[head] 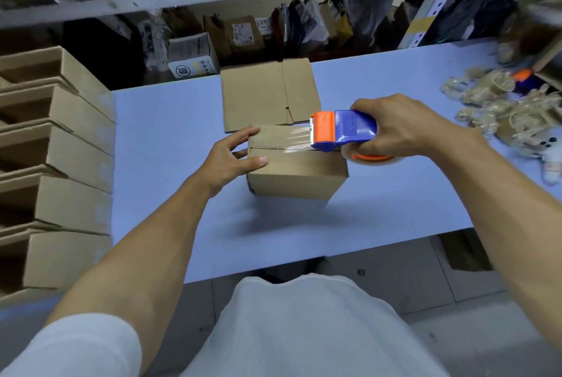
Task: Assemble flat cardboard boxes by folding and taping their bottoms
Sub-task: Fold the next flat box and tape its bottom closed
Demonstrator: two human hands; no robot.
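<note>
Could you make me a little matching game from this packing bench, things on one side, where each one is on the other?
Things:
1. tape dispenser
2. flat cardboard
3. open boxes
4. tape scraps

Places:
A. stacked along the table's left edge
B. heaped at the table's right end
C. gripped by the right hand over the box
D. lying just behind that box

The left hand steadies the box.

Pairs: 1-C, 2-D, 3-A, 4-B

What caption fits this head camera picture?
Left hand steadies a cardboard box while right hand runs a tape dispenser across it.
</note>
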